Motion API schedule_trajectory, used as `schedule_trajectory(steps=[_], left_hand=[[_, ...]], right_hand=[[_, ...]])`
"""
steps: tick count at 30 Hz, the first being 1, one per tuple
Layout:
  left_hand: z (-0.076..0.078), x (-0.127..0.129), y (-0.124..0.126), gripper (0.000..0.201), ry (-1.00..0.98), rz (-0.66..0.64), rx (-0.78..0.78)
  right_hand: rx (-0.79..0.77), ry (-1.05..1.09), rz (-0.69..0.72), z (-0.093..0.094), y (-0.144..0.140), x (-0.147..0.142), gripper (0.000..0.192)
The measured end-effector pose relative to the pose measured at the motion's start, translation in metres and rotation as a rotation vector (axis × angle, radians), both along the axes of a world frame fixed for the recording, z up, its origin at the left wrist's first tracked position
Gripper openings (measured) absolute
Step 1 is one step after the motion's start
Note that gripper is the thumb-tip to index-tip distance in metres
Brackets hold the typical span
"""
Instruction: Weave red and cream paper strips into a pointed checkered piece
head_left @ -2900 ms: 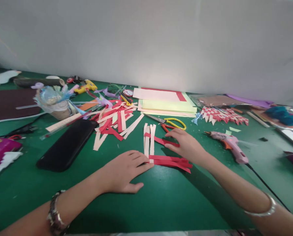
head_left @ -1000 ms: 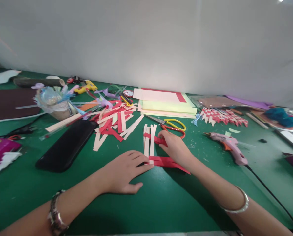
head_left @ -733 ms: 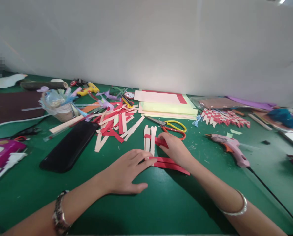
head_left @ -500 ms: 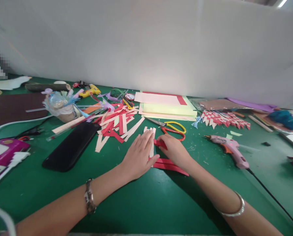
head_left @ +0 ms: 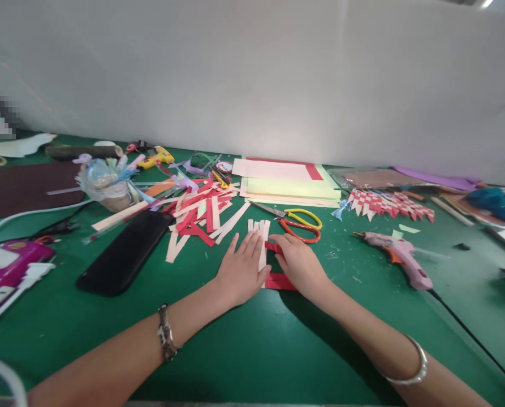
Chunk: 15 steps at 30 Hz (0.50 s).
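My left hand (head_left: 242,271) lies flat, fingers stretched out, on several pale paper strips (head_left: 262,257) that run away from me side by side. My right hand (head_left: 301,263) is closed on a red paper strip (head_left: 273,247) at the right edge of the pale strips. Nearer me, more red strips (head_left: 280,281) lie crosswise, partly hidden under both hands. Just beyond my right hand rest scissors (head_left: 300,230) with yellow and orange handles, blades pointing left.
A heap of red and pale strips (head_left: 201,209) lies left of the scissors, near a black phone-like case (head_left: 125,254). Paper sheets (head_left: 292,189) are stacked behind. To the right are a pink glue gun (head_left: 398,254) with its cord and a red-white woven paper piece (head_left: 390,203).
My left hand has slid slightly back towards me, showing more of the pale strips' far ends. My right hand has shifted a little, covering more of the near red strips.
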<state>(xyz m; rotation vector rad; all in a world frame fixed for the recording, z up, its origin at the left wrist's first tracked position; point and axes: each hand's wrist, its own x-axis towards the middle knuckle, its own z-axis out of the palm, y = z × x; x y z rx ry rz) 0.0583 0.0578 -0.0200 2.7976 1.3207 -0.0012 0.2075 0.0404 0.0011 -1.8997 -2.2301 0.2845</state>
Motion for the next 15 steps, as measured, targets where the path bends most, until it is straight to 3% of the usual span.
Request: schedule_trajectory(steps=[7, 15], left_hand=[[0.001, 0.000, 0.000, 0.060, 0.000, -0.005, 0.004], [-0.002, -0.001, -0.001, 0.059, -0.057, -0.008, 0.008]], right_hand=[[0.060, 0.134, 0.037, -0.011, 0.000, 0.008, 0.042], [0.127, -0.271, 0.118, -0.007, 0.007, 0.002, 0.032]])
